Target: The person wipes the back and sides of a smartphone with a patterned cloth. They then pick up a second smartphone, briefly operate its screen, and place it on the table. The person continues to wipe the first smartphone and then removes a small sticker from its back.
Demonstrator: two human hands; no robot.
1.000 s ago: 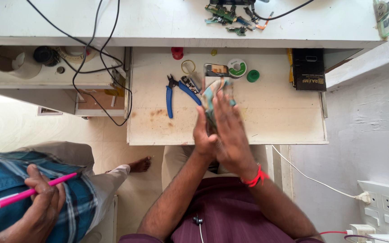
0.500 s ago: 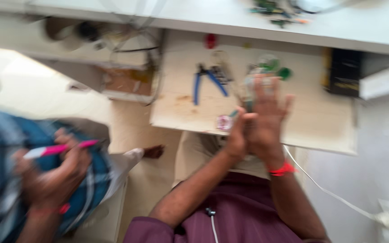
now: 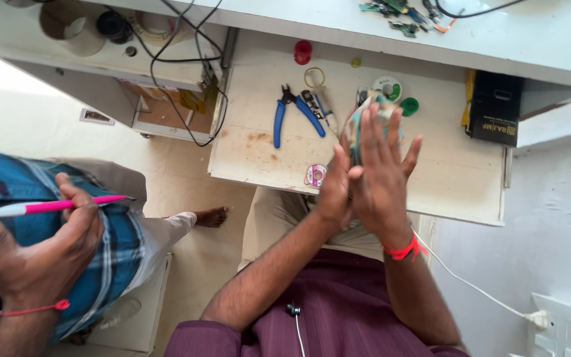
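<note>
My left hand [image 3: 334, 193] and my right hand [image 3: 383, 173] are pressed palm to palm over a worn white table [image 3: 259, 155]. Between them they hold a blurred teal and grey object [image 3: 363, 114], and its top edge sticks out above the fingertips. The fingers of my right hand are spread and point away from me. A red thread is tied around my right wrist. Just left of my left hand, a small spool [image 3: 315, 175] lies near the table's front edge. What the held object is cannot be made out.
Blue-handled pliers [image 3: 291, 116], a red cap [image 3: 303, 51], a green and white spool [image 3: 388, 86] and a black box [image 3: 494, 109] lie on the table. At the left a co-worker's hand [image 3: 41, 251] holds a pink pen [image 3: 54, 206]. A wall socket [image 3: 566, 327] is at bottom right.
The view swung and came back. My hands stay pressed together on the object, and my right fingers are now spread wider. The small spool now shows beside my left hand.
</note>
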